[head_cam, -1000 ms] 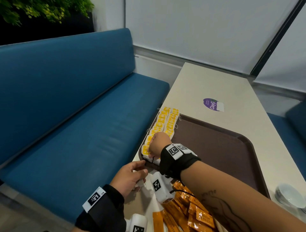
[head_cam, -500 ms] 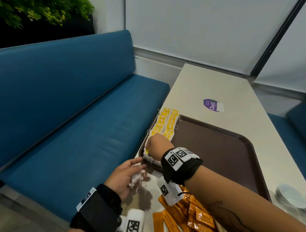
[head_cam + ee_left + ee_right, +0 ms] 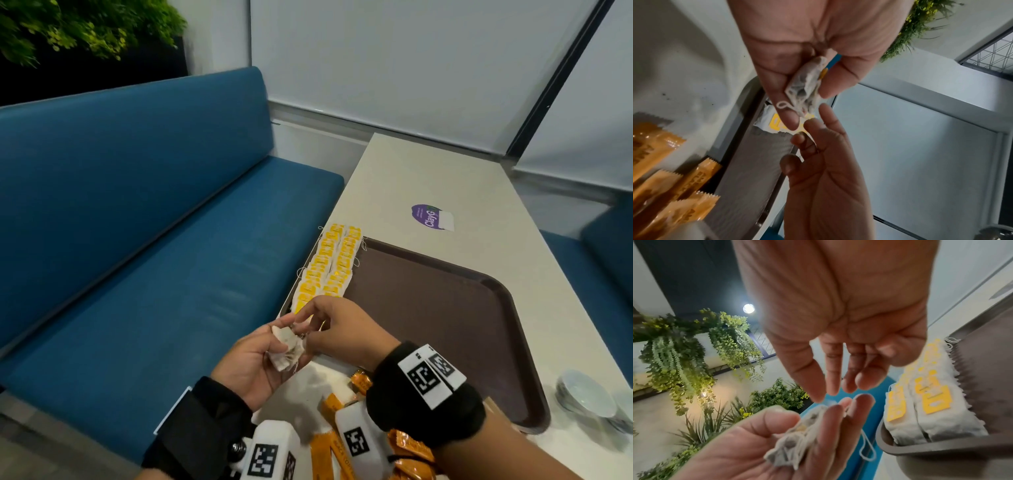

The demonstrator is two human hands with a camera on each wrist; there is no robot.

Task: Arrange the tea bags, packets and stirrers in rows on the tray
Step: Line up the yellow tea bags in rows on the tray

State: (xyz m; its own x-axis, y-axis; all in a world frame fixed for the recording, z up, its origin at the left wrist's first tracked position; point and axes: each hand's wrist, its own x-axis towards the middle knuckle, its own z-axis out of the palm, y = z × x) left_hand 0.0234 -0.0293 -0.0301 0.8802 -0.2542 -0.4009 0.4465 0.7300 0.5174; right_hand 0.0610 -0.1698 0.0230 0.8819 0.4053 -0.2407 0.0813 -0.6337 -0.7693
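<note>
**Tea bags in your left hand, right fingertips at their top**

Nearest you, at the tabletop's near edge, orange packets [image 3: 346, 445] lie in a loose, overlapping heap, just short of the tray's near rim. None of them is on the tray.

Just above that heap, your left hand [image 3: 255, 365] is turned palm up over the tabletop's near left corner. Its fingers and thumb are curled round a small crumpled bunch of tea bags [image 3: 286, 347], with string loops hanging off the bunch. How many bags are in it you cannot tell.

Your right hand [image 3: 337, 329] meets it from the right. Its thumb and forefinger come together at the top of the bunch; whether they have actually closed on a bag or a string, the views do not settle. The other fingers are loosely extended and slightly apart.

Beyond your hands, the brown tray [image 3: 479, 329] sits along the tabletop's left edge. Two rows of bags [image 3: 329, 263] with yellow tags run along the tray's left rim, overlapping like shingles from the near left corner to the far left corner. The rest of the tray floor is bare brown.

At the near right edge of the tabletop, beside the tray, stand stacked bowls [image 3: 592, 401]. Past the tray's far rim a purple sticker [image 3: 430, 216] lies flat on the tabletop.
</note>
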